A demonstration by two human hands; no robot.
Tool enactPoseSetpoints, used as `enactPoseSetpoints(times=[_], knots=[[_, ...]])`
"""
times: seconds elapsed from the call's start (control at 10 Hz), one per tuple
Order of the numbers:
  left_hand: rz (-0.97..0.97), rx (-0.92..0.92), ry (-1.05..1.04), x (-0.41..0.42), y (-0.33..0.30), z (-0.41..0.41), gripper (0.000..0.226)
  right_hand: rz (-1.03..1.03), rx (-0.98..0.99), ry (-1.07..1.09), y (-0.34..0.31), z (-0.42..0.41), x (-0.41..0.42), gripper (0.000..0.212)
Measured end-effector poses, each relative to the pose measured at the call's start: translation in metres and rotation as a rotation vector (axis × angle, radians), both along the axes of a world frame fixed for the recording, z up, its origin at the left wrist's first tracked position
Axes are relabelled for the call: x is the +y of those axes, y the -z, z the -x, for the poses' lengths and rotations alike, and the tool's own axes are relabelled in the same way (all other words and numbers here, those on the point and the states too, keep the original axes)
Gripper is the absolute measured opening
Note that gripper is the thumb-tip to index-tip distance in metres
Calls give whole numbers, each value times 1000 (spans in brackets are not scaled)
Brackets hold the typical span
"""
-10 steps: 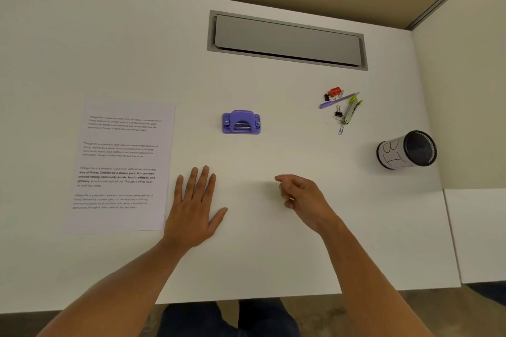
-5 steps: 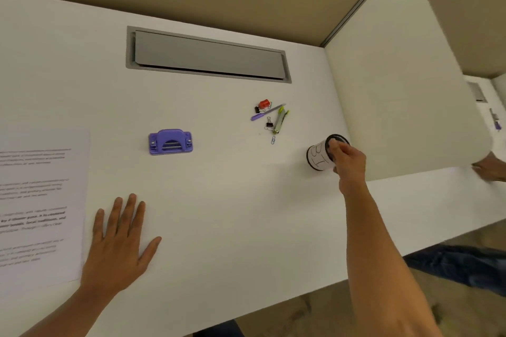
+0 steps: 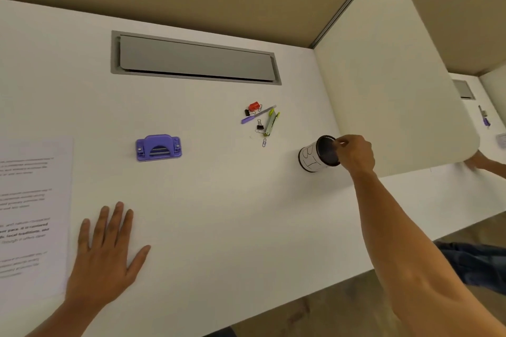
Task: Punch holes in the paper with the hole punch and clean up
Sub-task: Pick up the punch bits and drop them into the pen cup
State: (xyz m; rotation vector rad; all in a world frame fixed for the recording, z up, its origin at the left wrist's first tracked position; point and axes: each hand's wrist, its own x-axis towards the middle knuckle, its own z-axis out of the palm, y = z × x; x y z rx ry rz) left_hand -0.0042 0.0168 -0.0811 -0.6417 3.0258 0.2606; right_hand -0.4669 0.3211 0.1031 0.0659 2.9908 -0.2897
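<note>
Purple plastic, squat and blocky — the hole punch [image 3: 158, 147] sits alone mid-desk, untouched, well apart from both hands. The paper [image 3: 32, 213], a printed sheet, lies flat at the left edge of the desk [image 3: 219, 213], just beside the left hand [image 3: 105, 257], whose fingers [image 3: 117, 220] are spread open and pressed flat on the bare surface, gripping nothing. The right hand [image 3: 356, 154] is far over to the right, its fingers closed on the rim of a tipped black mesh pen cup [image 3: 319, 154] wrapped in a white label. A small scatter of pens and clips [image 3: 261, 119] lies between cup and punch.

The punch looks rigid and fairly light; I would take it across its body from above, palm over the lever. The sheet is thin and floppy — likely best slid and lifted by an edge, then fed squarely into the punch's slot.
</note>
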Motion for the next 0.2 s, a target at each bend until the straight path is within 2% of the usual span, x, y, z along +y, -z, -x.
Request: enactPoseSetpoints(times=[0.1,0.2], knots=[[-10,-19,1,1,-6,0,87,125,217,-56,6,-15,-12,27],[-38,-28,8,2,-6,7,87,245,354,-271,24,-47,-32,28]])
